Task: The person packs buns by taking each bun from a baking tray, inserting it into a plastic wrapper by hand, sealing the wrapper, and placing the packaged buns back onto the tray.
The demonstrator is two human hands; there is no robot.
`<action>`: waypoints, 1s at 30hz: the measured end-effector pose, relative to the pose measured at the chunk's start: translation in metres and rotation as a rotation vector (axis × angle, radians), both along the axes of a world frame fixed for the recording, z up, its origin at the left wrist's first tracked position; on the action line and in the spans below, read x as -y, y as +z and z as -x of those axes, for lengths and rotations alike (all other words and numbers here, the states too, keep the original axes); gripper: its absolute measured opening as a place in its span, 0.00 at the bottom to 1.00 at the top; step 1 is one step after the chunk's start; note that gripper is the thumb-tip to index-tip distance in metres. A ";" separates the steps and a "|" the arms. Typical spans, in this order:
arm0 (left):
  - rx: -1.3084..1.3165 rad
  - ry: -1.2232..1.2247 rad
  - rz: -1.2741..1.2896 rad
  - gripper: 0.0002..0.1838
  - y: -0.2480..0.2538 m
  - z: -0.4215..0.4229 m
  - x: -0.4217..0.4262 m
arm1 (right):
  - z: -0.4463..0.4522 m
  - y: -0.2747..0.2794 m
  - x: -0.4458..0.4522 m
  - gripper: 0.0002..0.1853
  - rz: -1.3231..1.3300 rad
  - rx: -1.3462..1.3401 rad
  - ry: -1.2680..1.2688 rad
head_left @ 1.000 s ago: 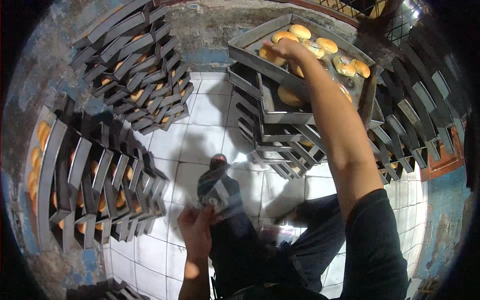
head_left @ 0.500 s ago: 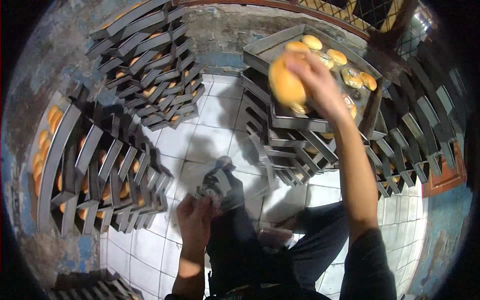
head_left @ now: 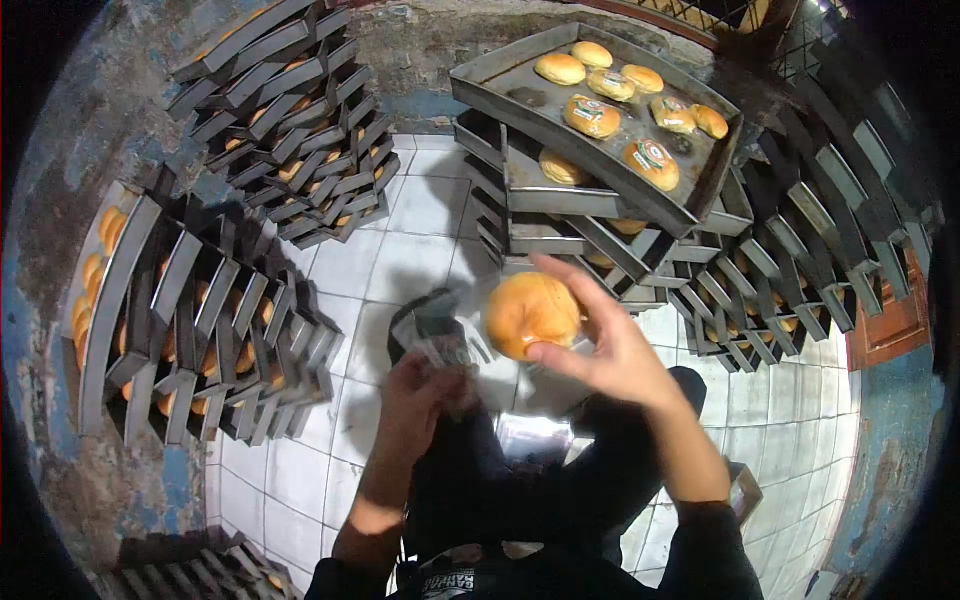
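"GANJA…" lettering (head_left: 450, 581) on dark clothing (head_left: 520, 580)

We have room over the white square floor tiles (head_left: 418, 222) past our bare left hand (head_left: 418, 392), but tall grey metal tray stacks (head_left: 560, 203) stand in our way on the left and right.

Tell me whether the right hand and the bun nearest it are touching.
Touching. The head view shows the right hand gripping the bun, thumb against its lower edge and fingers along its upper right.

1 head-worn camera, wide view, facing forward and down; hands (head_left: 632, 358) near, tiled floor (head_left: 292, 485) farther.
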State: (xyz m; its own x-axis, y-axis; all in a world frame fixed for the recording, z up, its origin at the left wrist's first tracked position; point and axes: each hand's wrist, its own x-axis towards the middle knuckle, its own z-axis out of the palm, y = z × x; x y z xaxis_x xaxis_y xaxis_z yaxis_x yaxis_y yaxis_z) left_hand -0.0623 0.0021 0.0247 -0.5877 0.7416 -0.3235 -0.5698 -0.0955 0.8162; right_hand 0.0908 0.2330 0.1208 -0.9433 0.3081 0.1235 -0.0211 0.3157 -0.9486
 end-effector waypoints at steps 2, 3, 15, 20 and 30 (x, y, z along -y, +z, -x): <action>-0.015 -0.145 -0.001 0.22 0.019 -0.002 0.001 | -0.014 0.015 -0.009 0.47 0.176 0.097 0.063; -0.030 -0.290 -0.003 0.27 0.028 0.000 0.001 | -0.020 0.022 -0.013 0.46 0.206 0.167 0.140; -0.211 -0.942 -0.071 0.32 0.017 -0.001 -0.022 | -0.024 0.031 0.007 0.19 -0.344 0.249 0.609; -0.370 -0.524 0.036 0.51 -0.005 -0.023 -0.027 | -0.015 0.032 -0.010 0.09 -0.675 0.272 0.429; 0.516 -0.082 -0.472 0.37 -0.022 -0.008 -0.048 | -0.014 -0.026 0.085 0.17 -0.616 -0.137 0.239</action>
State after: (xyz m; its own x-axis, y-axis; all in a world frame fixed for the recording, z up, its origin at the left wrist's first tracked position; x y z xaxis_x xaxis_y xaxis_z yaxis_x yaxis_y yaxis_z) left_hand -0.0546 0.0505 0.0022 -0.3821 0.9067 -0.1785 -0.8934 -0.3131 0.3221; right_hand 0.1043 0.1483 0.0952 -0.9401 -0.0719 0.3333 -0.2647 0.7701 -0.5804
